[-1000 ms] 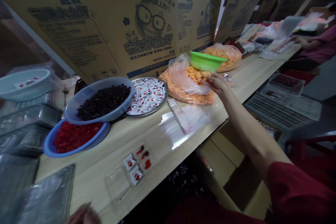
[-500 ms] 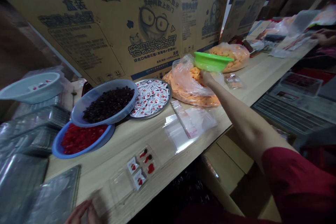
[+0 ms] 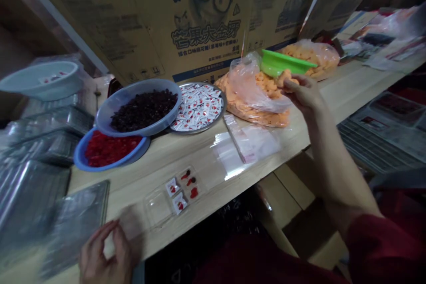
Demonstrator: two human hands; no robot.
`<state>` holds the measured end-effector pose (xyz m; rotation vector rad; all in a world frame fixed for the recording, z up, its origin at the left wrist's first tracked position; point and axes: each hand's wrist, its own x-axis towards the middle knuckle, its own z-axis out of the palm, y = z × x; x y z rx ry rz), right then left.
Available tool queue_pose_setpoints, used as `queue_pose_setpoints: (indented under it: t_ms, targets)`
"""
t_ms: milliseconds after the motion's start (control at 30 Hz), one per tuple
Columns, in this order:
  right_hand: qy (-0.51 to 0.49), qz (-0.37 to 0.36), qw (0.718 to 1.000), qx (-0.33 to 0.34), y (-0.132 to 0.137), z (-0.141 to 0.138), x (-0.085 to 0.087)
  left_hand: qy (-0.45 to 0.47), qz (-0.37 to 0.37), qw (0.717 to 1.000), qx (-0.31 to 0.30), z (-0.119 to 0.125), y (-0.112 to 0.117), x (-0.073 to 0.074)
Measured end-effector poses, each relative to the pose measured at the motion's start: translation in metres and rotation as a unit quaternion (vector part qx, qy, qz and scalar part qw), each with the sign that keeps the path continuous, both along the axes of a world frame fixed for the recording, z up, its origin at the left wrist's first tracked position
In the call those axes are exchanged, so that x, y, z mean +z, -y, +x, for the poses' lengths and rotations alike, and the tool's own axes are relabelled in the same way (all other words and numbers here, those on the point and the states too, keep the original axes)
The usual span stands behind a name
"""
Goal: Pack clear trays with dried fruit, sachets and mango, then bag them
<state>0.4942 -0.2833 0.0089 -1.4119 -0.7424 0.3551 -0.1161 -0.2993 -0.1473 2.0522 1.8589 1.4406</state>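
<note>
**Right side.** The right hand (image 3: pixel 301 95), with a dark red sleeve (image 3: pixel 376 244) behind it, is raised over the far part of the pale wooden counter (image 3: pixel 116 191). Its grip is partly closed, with thumb and fingers pinching a small cluster of soft orange pieces (image 3: pixel 285 76). The cluster sits just beyond the fingertips, directly above a clear plastic bag of the same orange pieces (image 3: pixel 256 97), whose mouth is folded back, apparently for access. A bright green plastic bowl (image 3: pixel 284 63) rests tilted against that bag, close to the hand. A second bulging bag of orange pieces (image 3: pixel 311 55) lies behind it.

**Left side.** The left hand (image 3: pixel 103 250) is at the near counter edge, with fingers curled. A blurred transparent sheet (image 3: pixel 131 226) lies beside it. Whether the grip has hold of this sheet cannot be determined. Just beyond lies a clear plastic tray (image 3: pixel 163 204) holding small white sachets and red and dark pieces.

**Layout.** Open containers stand in a row, which appears to keep each within reach: a blue bowl of red pieces (image 3: pixel 100 167), a grey-blue bowl of dark berries (image 3: pixel 140 129) overlapping it, and a steel tray of sachets (image 3: pixel 222 106). Stacked clear trays (image 3: pixel 43 213) lie to the left, convenient to the left hand.
</note>
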Motion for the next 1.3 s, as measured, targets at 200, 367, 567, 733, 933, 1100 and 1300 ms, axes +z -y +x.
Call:
queue_pose_setpoints:
  t_ms: [200, 367, 567, 733, 933, 1100, 1300]
  targets:
    - [-0.155, -0.154, 0.917, 0.334, 0.061, -0.194, -0.064, 0.177, -0.21, 0.939, -0.208, 0.081, 0.014, 0.048]
    - [-0.22, -0.176, 0.828, 0.484, 0.043, -0.32, -0.126, 0.198, -0.32, 0.882, -0.284, 0.092, 0.02, 0.041]
    - [-0.249, -0.186, 0.799, 0.515, 0.018, -0.356, -0.146, 0.322, -0.357, 0.853, -0.203, 0.061, 0.024, 0.023]
    - [-0.248, -0.215, 0.809, 0.487, 0.013, -0.345, -0.137, 0.33, -0.292, 0.886, -0.148, 0.031, -0.001, 0.019]
    - [-0.234, -0.235, 0.821, 0.465, 0.018, -0.326, -0.134, 0.056, -0.359, 0.902, -0.235, 0.012, -0.035, 0.025]
    - [-0.247, -0.192, 0.829, 0.463, 0.026, -0.34, -0.14, -0.085, -0.286, 0.924, -0.237, 0.028, -0.041, 0.021]
    - [-0.232, -0.169, 0.827, 0.484, 0.026, -0.353, -0.144, 0.066, -0.251, 0.933, -0.25, 0.045, -0.009, 0.03]
